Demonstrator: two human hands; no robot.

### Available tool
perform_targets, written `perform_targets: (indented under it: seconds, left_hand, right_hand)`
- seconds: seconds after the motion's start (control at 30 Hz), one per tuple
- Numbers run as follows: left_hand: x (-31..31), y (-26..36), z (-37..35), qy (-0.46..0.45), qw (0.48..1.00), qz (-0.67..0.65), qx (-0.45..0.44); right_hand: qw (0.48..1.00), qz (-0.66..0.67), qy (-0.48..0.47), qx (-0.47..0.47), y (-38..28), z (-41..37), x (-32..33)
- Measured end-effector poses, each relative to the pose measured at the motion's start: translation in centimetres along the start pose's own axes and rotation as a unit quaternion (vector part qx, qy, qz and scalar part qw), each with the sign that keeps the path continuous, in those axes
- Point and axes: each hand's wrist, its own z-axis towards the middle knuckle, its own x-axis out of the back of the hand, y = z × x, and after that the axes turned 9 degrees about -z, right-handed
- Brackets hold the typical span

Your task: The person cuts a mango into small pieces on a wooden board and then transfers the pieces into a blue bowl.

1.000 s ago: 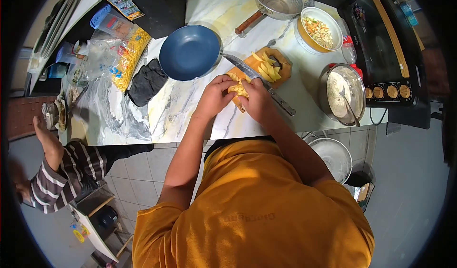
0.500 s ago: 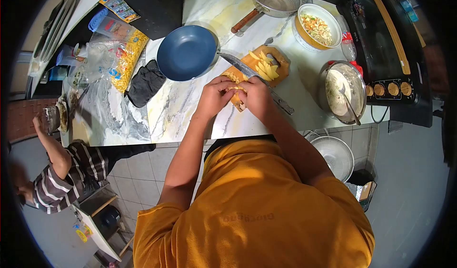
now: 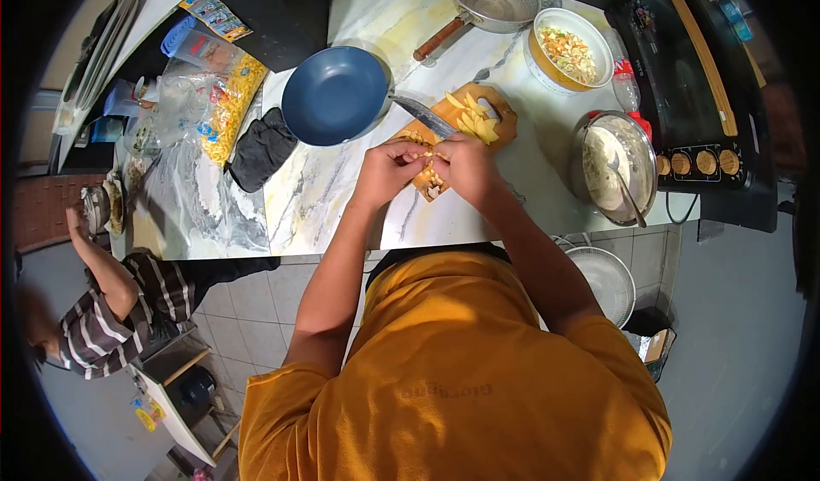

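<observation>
My left hand (image 3: 386,172) and my right hand (image 3: 466,167) meet over the wooden cutting board (image 3: 506,125). Both are closed, fingertips pinched together around a small pale-yellow piece of food (image 3: 429,156), mostly covered by the fingers. A large knife (image 3: 424,118) lies across the board, its handle largely hidden by my right hand and wrist. Beyond that hand, yellow slices (image 3: 475,120) are piled on the board. Small pale pieces and bits of peel (image 3: 432,189) lie at the board's near end, below my fingers.
A blue frying pan (image 3: 335,95) and black cloth (image 3: 263,149) are left of the board. Behind stands a metal pan (image 3: 495,1). To the right are a bowl of chopped vegetables (image 3: 567,50), a batter bowl (image 3: 608,190) and an oven (image 3: 683,79). Another person (image 3: 111,310) is at left.
My right hand has shifted slightly right and turned, opening a small gap below the fingertips that shows more pale pieces. The knife's handle is more covered. The other person's arm has moved slightly.
</observation>
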Motion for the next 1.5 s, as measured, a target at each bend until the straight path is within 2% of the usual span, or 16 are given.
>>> perform_targets:
  seconds: [0.2, 0.37, 0.47, 0.53, 0.67, 0.73, 0.83, 0.97, 1.07, 1.17, 1.23, 1.3, 1.37, 1.4, 1.43, 1.5]
  left_hand:
    - [-0.1, 1.1, 0.4, 0.002, 0.998, -0.055, 0.023]
    - [1.8, 2.7, 1.1, 0.009, 0.998, -0.062, 0.029]
    - [4.2, 2.1, 2.2, 0.049, 0.996, -0.076, -0.008]
    - [7.0, 1.8, 3.0, 0.056, 0.998, -0.017, 0.000]
    - [10.8, 0.5, 4.2, 0.082, 0.995, -0.051, -0.003]
    - [11.9, 0.7, 4.3, 0.114, 0.992, 0.044, 0.041]
    - [12.7, 0.4, 4.2, 0.109, 0.987, 0.116, 0.032]
    - [13.1, -2.6, 4.3, 0.110, 0.986, 0.129, -0.002]
    - [13.1, -2.3, 4.1, 0.121, 0.981, 0.149, -0.018]
    - [12.9, -1.1, 4.1, 0.120, 0.975, 0.186, -0.015]
    - [12.8, -1.3, 4.4, 0.112, 0.975, 0.192, -0.008]
    - [12.5, -1.1, 4.3, 0.116, 0.963, 0.219, -0.106]
    - [12.1, -0.4, 3.6, 0.133, 0.956, 0.229, -0.125]
    - [11.7, 0.5, 3.0, 0.151, 0.948, 0.239, -0.144]
    - [11.1, 1.5, 2.2, 0.147, 0.949, 0.238, -0.144]
    - [9.3, 3.1, 0.8, 0.116, 0.987, 0.084, -0.072]
  right_hand:
    - [1.000, 0.010, -0.005, 0.000, -0.6, 0.8, 1.9]
    - [0.998, 0.018, 0.008, 0.060, -2.0, 3.3, 3.0]
    - [0.997, -0.036, 0.011, 0.072, -3.1, 6.4, 1.7]
    - [0.996, -0.029, -0.006, 0.090, -3.7, 9.0, 0.2]
    - [0.991, -0.028, -0.023, 0.130, -4.9, 13.2, -3.5]
    - [0.989, -0.032, -0.080, 0.118, -5.3, 14.6, -4.8]
    - [0.982, -0.058, -0.138, 0.115, -5.7, 15.6, -5.9]
    - [0.982, -0.046, -0.143, 0.115, -5.6, 15.2, -6.6]
    - [0.985, -0.049, -0.071, 0.152, -5.1, 15.0, -7.4]
    - [0.988, -0.055, -0.092, 0.114, -5.8, 14.7, -6.4]
    - [0.986, -0.054, -0.153, 0.033, -6.8, 14.6, -5.2]
    - [0.986, -0.084, -0.136, 0.039, -6.6, 14.4, -4.9]
    - [0.985, -0.113, -0.121, 0.041, -6.0, 13.8, -4.6]
    - [0.994, -0.066, -0.069, 0.056, -5.4, 13.1, -4.1]
    - [0.997, -0.020, -0.017, 0.069, -4.8, 12.3, -3.5]
    - [0.998, -0.027, -0.005, 0.057, -3.8, 9.6, -1.5]
